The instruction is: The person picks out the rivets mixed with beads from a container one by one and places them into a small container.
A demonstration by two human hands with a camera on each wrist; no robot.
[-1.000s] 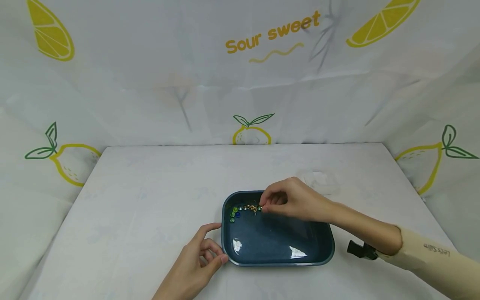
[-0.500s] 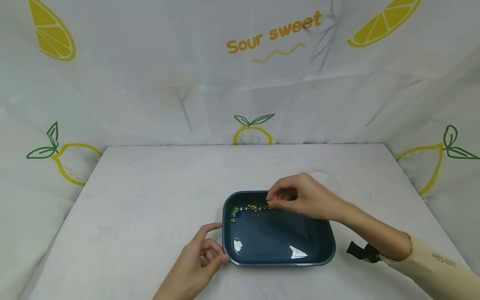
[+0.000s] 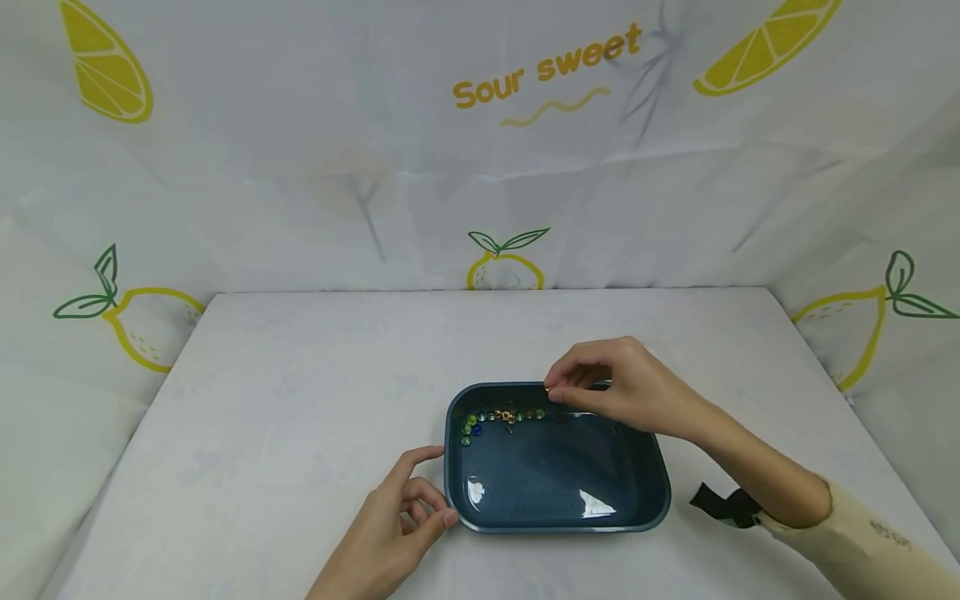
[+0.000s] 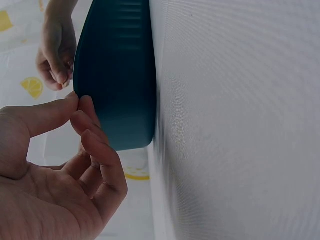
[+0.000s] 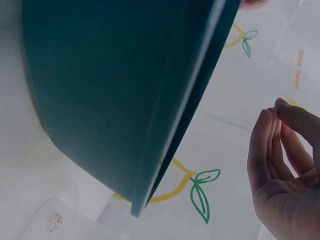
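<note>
The small piece (image 3: 549,387) is at the far rim of the tray, pinched between the thumb and fingers of the right hand (image 3: 626,387); only a bright orange speck of it is showing, so its shape and its direction cannot be told. Inside the tray, along its far wall, lies the row of beads (image 3: 507,416), green, blue and gold; whether a string joins them, or joins them to the piece, is too small to see. The long axis of the row is parallel to the tray's far wall, and at the tray's left end it bends toward the near side, as does one gold charm (image 3: 510,428) at mid-row. The beads are probably light, hard and rather slippery, easy to roll away, so a gentle hold with the fingertips, one bead at a time, seems best. The tray (image 3: 540,475) itself looks stiff and glossy, its long axis going left to right; its rim would be the good place to take. The left hand (image 3: 393,521) is at the tray's left side, fingers relaxed and apart, the index touching the wall and the thumb at the near left corner. Outside the tray, on the tabletop (image 3: 300,417), is a clear plastic container (image 5: 55,220); beyond the tray stands a lemon-printed cloth (image 3: 300,208).
</note>
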